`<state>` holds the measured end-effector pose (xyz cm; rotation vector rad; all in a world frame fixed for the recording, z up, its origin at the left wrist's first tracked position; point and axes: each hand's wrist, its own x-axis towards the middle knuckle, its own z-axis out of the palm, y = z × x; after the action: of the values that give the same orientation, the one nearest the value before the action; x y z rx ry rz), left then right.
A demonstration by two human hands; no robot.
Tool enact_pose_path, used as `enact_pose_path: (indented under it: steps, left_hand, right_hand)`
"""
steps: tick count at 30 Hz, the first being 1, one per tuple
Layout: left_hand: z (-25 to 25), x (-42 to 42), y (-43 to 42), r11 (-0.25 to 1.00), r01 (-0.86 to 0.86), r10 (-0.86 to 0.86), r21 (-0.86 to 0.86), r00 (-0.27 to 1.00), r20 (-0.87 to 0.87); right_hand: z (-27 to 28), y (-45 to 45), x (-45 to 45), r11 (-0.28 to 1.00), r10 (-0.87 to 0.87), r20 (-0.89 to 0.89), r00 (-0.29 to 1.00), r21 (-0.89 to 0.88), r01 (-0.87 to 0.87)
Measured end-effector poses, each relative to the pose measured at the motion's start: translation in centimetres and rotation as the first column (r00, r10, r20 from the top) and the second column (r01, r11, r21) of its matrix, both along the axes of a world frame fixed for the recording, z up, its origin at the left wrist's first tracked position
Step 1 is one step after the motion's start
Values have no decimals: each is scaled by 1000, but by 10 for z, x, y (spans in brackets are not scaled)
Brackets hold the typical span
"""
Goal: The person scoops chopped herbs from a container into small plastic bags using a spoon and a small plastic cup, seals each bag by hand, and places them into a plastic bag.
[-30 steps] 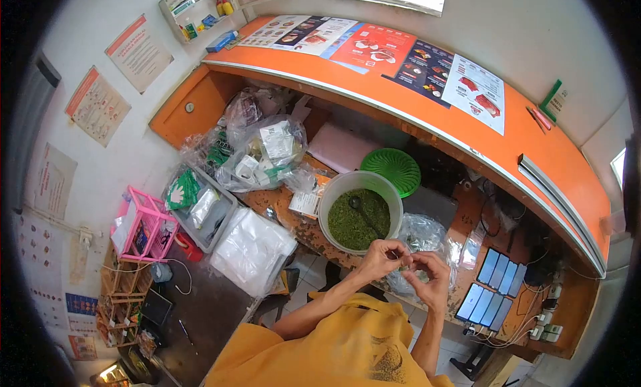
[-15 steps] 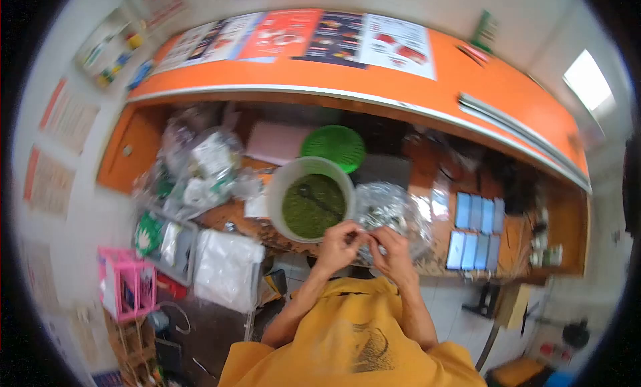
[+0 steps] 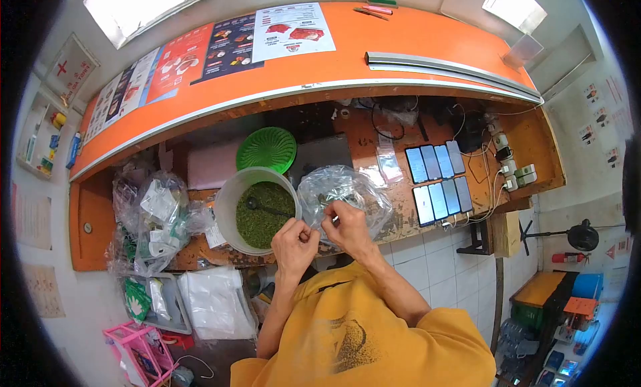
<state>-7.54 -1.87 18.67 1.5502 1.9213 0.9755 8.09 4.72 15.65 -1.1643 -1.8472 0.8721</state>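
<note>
My left hand (image 3: 294,248) is closed in a pinch just in front of a white tub (image 3: 226,217) of chopped green stuff (image 3: 257,228). A black spoon (image 3: 267,208) rests in the tub. My right hand (image 3: 348,228), its fingers curled together, is over the front of a clear plastic bag (image 3: 374,210) to the right of the tub. The hands are a short way apart. Whatever either one pinches is too small to make out. A green round lid (image 3: 266,150) lies behind the tub.
Two rows of phones (image 3: 437,182) with cables lie at the right. Filled plastic bags (image 3: 157,213) are at the left, above a grey tray (image 3: 175,305) and clear plastic sheets (image 3: 215,303). An orange shelf (image 3: 360,43) overhangs the bench.
The view has turned to the right, so the bench appears farther left. My hands, together before, have moved apart, with my right hand now over the plastic bag.
</note>
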Motion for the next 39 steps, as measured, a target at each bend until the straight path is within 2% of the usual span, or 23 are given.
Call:
enact_pose_path:
  steps: [2, 3, 4, 5, 6, 8, 10, 13, 14, 15, 16, 18, 19, 22, 23, 24, 25, 28, 30, 32, 34, 37, 39]
  left_hand:
    - [-2, -10, 9, 952, 14, -23, 305, 999, 26]
    - [-3, -14, 13, 895, 15, -35, 446, 999, 37]
    - [-4, -17, 14, 937, -54, -77, 346, 932, 355]
    - [-5, -19, 13, 970, -92, -76, 224, 764, 640]
    - [-7, -21, 10, 991, -95, -34, 96, 514, 857]
    - [-11, -32, 5, 996, -72, -9, 58, 546, 838]
    - [-11, -44, 2, 999, -43, 9, 19, 582, 813]
    - [-2, -47, -3, 995, -61, 4, 81, 821, 571]
    - [4, -50, -7, 995, -57, 10, 83, 876, 482]
    - [21, -54, -13, 997, -62, 75, -48, 916, 393]
    - [30, -55, -19, 996, -71, 55, 60, 973, 225]
    - [39, -57, -31, 967, -25, 63, 255, 988, -140]
    - [36, -59, -39, 982, 55, -41, 183, 996, -78]
    - [14, -67, -71, 969, 244, -244, -24, 949, -202]
    - [7, -69, -78, 982, 187, -176, 30, 958, -227]
    - [-1, -71, -87, 987, 149, -135, 54, 970, -204]
    - [-9, -73, -96, 991, 112, -97, 78, 979, -179]
    - [-20, -82, -119, 990, -37, 53, 133, 992, -114]
    - [-23, -85, -133, 976, -163, 169, 147, 985, -29]
    - [-28, -87, -144, 943, -300, 288, 141, 952, 101]
    - [-32, -92, -154, 920, -351, 323, 176, 931, 167]
    - [-36, -95, -173, 886, -435, 399, 162, 892, 214]
    - [-42, -98, -185, 858, -489, 449, 157, 863, 232]
  right_hand:
    - [14, 0, -4, 991, 12, -127, 992, -133, -29]
    - [16, 2, -4, 959, 5, -277, 961, -271, -83]
    - [18, 5, -4, 904, -23, -417, 909, -396, -159]
    - [20, 5, -3, 826, -74, -538, 840, -505, -251]
    - [27, 4, -4, 812, -84, -571, 817, -514, -276]
    - [41, 7, -8, 785, -100, -635, 766, -523, -331]
    - [39, 8, -8, 843, -45, -616, 787, -446, -301]
    - [29, 7, -16, 889, 46, -606, 795, -339, -310]
    - [29, 8, -15, 855, 110, -505, 856, -390, -341]
    - [36, 9, -13, 820, 182, -400, 898, -442, -364]
    - [41, 10, -12, 783, 260, -291, 921, -495, -378]
    - [43, 8, -17, 765, 434, -164, 886, -453, -459]
    - [43, 4, -21, 763, 508, -94, 856, -414, -498]
    - [38, -6, -43, 713, 682, 61, 729, -282, -643]
    - [39, -11, -52, 699, 709, 113, 696, -248, -671]
    - [41, -14, -59, 684, 729, 166, 664, -214, -698]
    - [42, -14, -65, 641, 753, 78, 653, -306, -703]
    - [19, 11, -89, 687, 666, -58, 744, -339, -642]
    - [-9, 31, -124, 847, 530, 242, 813, -106, -521]
    - [-65, 52, -155, 815, 500, 583, 641, -66, -575]
    - [-105, 56, -186, 822, 352, 819, 452, -40, -568]
    - [-130, 62, -212, 803, 289, 907, 308, -54, -594]
    - [-133, 68, -216, 825, 322, 880, 350, -79, -560]
